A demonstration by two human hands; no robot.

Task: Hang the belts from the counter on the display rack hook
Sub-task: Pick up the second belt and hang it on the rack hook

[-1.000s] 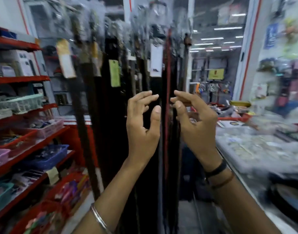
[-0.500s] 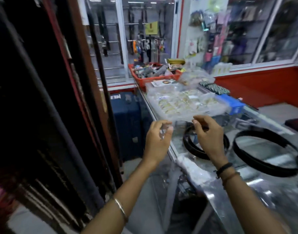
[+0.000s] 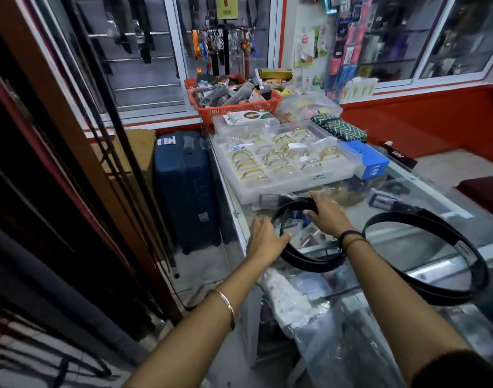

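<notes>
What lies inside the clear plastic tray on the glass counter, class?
The clear plastic tray holds rows of gold and silver bangles in compartments. A card and packets cover its far end; what lies beneath them is hidden.

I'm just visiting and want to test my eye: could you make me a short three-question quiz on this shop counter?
1. True or false: both hands are on the same looped black belt.
2. How many looped black belts lie on the glass counter? A) one B) two C) four
3. Fill in: the clear tray beyond the hands holds gold ____.

Key
1. True: the left hand and right hand both touch the nearer belt.
2. B: that one and a second belt to its right, on the glass counter.
3. Bangles, in the clear tray.
</notes>
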